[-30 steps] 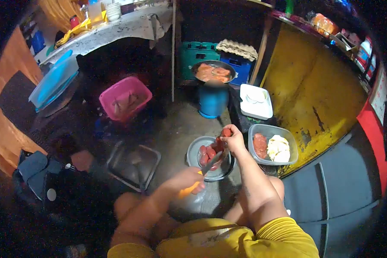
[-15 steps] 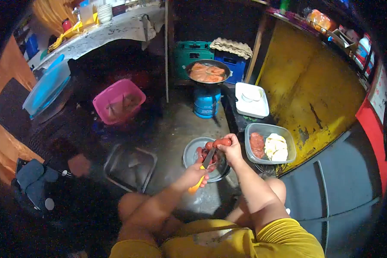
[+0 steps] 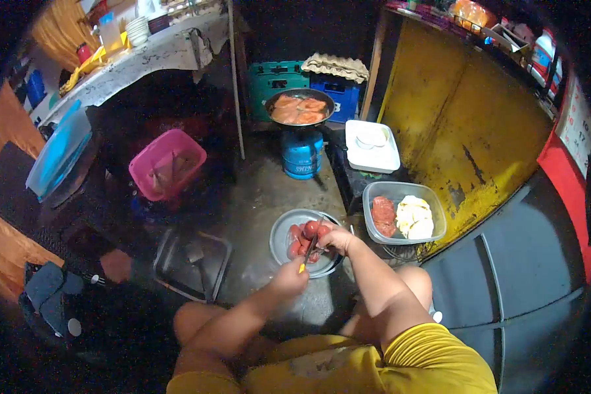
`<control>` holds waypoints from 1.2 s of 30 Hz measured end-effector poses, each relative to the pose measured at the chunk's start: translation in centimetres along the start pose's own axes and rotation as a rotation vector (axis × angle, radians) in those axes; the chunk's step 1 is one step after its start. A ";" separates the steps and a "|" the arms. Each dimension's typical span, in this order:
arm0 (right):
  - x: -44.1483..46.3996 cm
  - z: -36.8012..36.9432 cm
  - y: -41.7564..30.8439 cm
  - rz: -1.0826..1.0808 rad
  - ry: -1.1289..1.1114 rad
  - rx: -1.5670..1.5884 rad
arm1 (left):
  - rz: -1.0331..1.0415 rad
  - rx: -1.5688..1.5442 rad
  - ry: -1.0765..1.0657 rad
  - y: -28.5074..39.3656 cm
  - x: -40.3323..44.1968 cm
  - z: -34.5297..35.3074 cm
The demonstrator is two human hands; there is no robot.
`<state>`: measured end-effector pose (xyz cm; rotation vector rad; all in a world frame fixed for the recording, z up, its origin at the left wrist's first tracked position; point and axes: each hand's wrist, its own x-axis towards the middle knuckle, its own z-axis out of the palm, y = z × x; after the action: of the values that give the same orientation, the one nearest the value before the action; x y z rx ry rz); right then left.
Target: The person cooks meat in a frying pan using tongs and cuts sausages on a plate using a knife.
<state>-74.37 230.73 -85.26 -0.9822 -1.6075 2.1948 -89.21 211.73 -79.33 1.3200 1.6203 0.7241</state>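
My left hand (image 3: 290,279) is closed around the yellow handle of a knife (image 3: 311,248), its blade pointing up and away from me against the sausages. My right hand (image 3: 335,240) pinches red sausages (image 3: 312,228) at the blade, above a round grey metal plate (image 3: 278,234). More red sausage pieces (image 3: 295,247) lie on that plate, with what looks like clear plastic by them. How deep the blade has cut is too small to make out.
Right of the plate stands a clear tub (image 3: 406,244) of red meat and pale slices. A white container (image 3: 379,163) sits behind it. A frying pan (image 3: 300,108) of orange-pink slices rests over a blue gas cylinder (image 3: 303,156). Leftward are a pink basin (image 3: 144,172) and a clear tray (image 3: 171,284).
Both hands have lowered toward the plate, bringing the knife and sausages closer to it. The knife now stands steeper. My view has shifted slightly to the right.
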 end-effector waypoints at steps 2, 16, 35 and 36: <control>-0.8 2.0 -0.9 -0.094 0.047 0.007 | 0.010 0.014 0.055 0.1 0.0 0.2; -1.8 3.8 -3.3 0.029 0.830 -0.477 | -0.007 -0.132 0.325 2.3 2.1 -7.3; 0.8 7.1 0.3 0.381 0.115 -0.685 | -0.022 0.363 0.240 0.4 -0.6 -7.0; 0.8 5.9 0.5 0.393 0.084 -0.331 | -0.031 0.367 0.231 -0.2 -0.7 -7.0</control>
<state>-78.70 226.57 -85.01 -1.5811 -1.9104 2.1141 -95.59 211.63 -76.36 1.5057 2.0273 0.5947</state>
